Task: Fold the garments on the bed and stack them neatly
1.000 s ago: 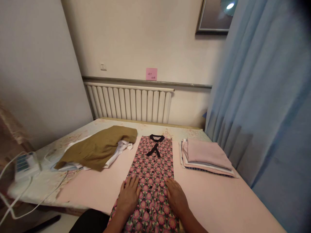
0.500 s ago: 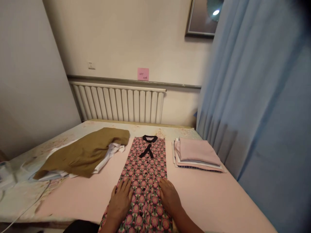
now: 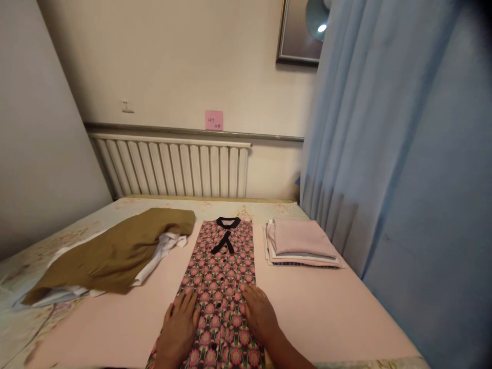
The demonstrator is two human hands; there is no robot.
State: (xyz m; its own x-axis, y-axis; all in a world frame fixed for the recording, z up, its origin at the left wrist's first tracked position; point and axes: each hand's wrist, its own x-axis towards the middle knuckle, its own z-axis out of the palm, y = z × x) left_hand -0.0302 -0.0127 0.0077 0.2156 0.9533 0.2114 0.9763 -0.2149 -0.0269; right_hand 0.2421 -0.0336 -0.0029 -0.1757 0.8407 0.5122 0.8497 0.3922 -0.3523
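A floral blouse (image 3: 226, 271) in pink, black and green lies flat and long in front of me, its black collar and black tie at the far end and a row of dark buttons down the middle. On its left edge my left hand (image 3: 180, 324) rests flat, fingers stretched forward. My right hand (image 3: 261, 313) lies on the right edge with its fingers over the cloth and slightly bent. Neither hand grasps the fabric. The near end of the blouse runs out of view at the bottom.
Left lies a loose heap with an olive-brown garment (image 3: 115, 251) over white ones. To the right sits a stack of folded clothes (image 3: 302, 240), a pink one on top. Both are on a pink sheet (image 3: 326, 318). Beyond are a radiator (image 3: 180, 166) and a blue curtain (image 3: 346, 154).
The view has turned a little to the right, so everything appears shifted left. Both hands stay at about the same places on the blouse.
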